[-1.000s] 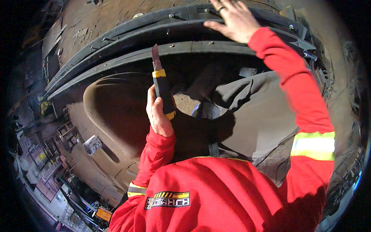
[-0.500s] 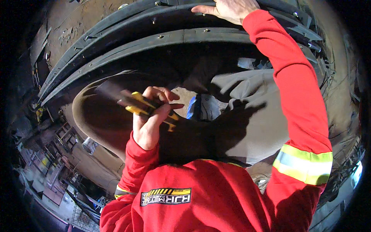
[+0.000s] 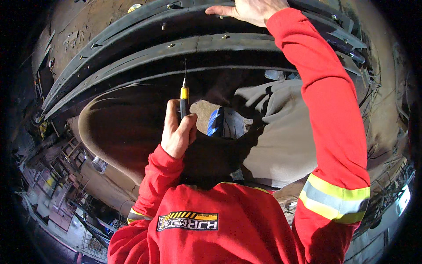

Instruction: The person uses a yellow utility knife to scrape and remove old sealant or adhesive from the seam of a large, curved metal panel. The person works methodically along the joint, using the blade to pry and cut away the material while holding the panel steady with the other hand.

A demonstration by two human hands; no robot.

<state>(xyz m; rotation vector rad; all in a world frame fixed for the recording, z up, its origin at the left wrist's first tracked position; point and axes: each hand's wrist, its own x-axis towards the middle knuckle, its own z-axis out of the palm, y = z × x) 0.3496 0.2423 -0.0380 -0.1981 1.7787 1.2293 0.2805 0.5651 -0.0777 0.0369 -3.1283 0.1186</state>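
Note:
My left hand (image 3: 176, 136) is closed around a yellow and black utility knife (image 3: 184, 99). Its thin blade, seen nearly edge-on, points away from me in front of a long curved dark strip (image 3: 145, 59) that looks like rubber. At the top edge of the view my right hand (image 3: 257, 11) rests against the farther curved strip (image 3: 132, 36), thumb stretched out to the left. Its other fingers are mostly cut off by the picture's edge. Bolts with nuts (image 3: 171, 45) are set along the strips.
My bent legs in brown trousers (image 3: 281, 149) lie under my arms. Between them shows a blue-and-grey object (image 3: 224, 122) on the ground. Rusty brown metal (image 3: 88, 26) surrounds the strips. Racks and clutter (image 3: 57, 189) stand lower left.
The knife has turned from slanting up-left to pointing straight away from me, and its blade is now by the nearer strip. My right hand keeps its place on the strip.

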